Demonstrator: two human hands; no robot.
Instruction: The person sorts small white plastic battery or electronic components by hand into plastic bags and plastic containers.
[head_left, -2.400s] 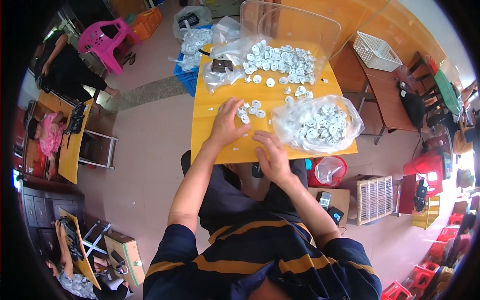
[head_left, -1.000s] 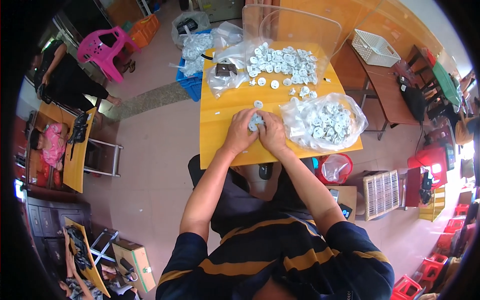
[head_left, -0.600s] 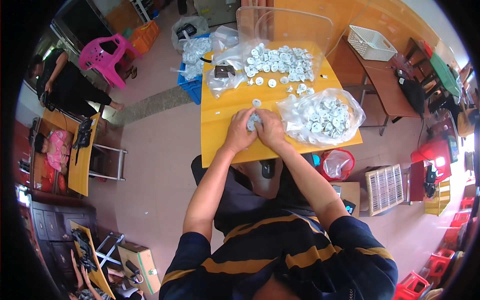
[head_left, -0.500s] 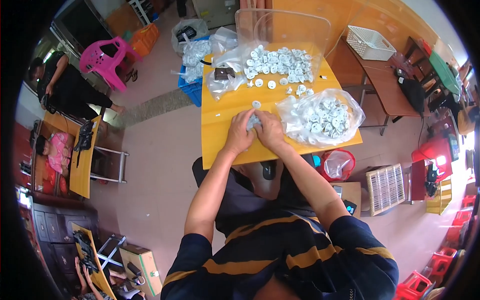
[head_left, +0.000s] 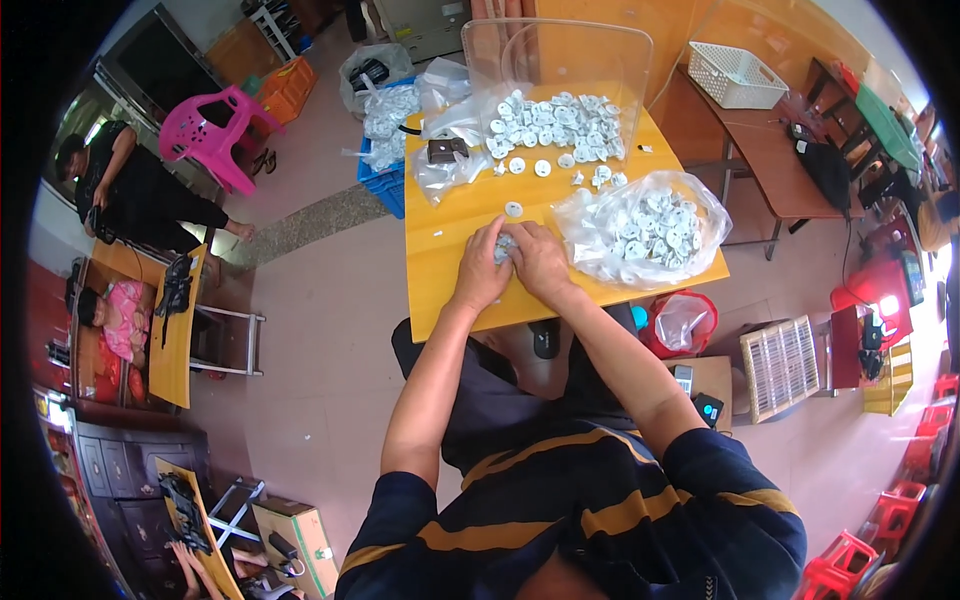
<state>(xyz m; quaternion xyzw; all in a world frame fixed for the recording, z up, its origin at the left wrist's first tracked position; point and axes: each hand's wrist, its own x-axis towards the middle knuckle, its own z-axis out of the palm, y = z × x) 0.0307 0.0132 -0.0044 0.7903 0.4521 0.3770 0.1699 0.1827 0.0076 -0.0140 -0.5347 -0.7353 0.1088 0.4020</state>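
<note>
My left hand (head_left: 483, 268) and my right hand (head_left: 537, 262) meet over the near middle of a yellow table (head_left: 445, 270), both closed around a small white round part (head_left: 505, 247). One loose white part (head_left: 513, 209) lies just beyond my fingers. To the right sits a clear plastic bag of white parts (head_left: 648, 227). Farther back, a pile of white round parts (head_left: 552, 121) spreads over clear plastic, with a small dark block (head_left: 443, 151) at its left.
A clear plastic bin (head_left: 560, 50) stands at the table's far edge. A blue crate (head_left: 385, 180) with bags is at the far left, a red bin (head_left: 680, 322) under the right side, a brown table with a white basket (head_left: 733, 72) to the right. A person sits near a pink chair (head_left: 210, 132).
My hands have come together from apart on the table and stay closed around a white part. The view has shifted slightly.
</note>
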